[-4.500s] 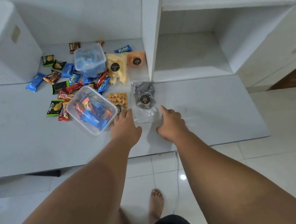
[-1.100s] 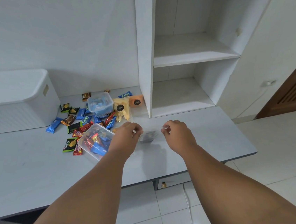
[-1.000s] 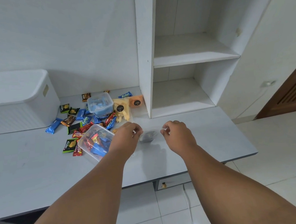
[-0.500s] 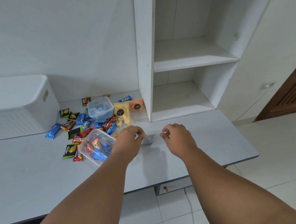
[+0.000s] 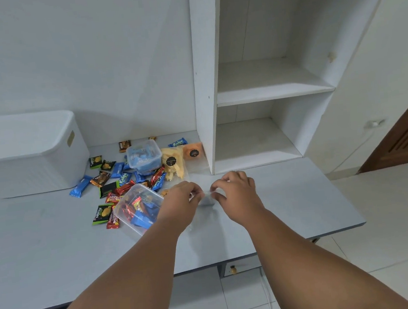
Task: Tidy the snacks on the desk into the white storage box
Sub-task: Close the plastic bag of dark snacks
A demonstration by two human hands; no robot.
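- Head view: the left hand (image 5: pixel 179 203) and right hand (image 5: pixel 238 196) each pinch the top edge of a clear snack bag (image 5: pixel 206 201) with curled fingers, over the middle of the desk (image 5: pixel 57 257).
- Both hands hide most of the bag, and its greyish contents are hard to make out.
- At the desk's back left corner stands the white storage box (image 5: pixel 29 157), with wrapped snacks (image 5: pixel 105 179) scattered just beside it.

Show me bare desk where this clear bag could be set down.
Bare grey desk lies in front of the ribbed white storage box, left of the snack wrappers, and also right of the right hand, before the white shelf unit. Crowded: the wrappers and two clear plastic tubs between box and shelf.
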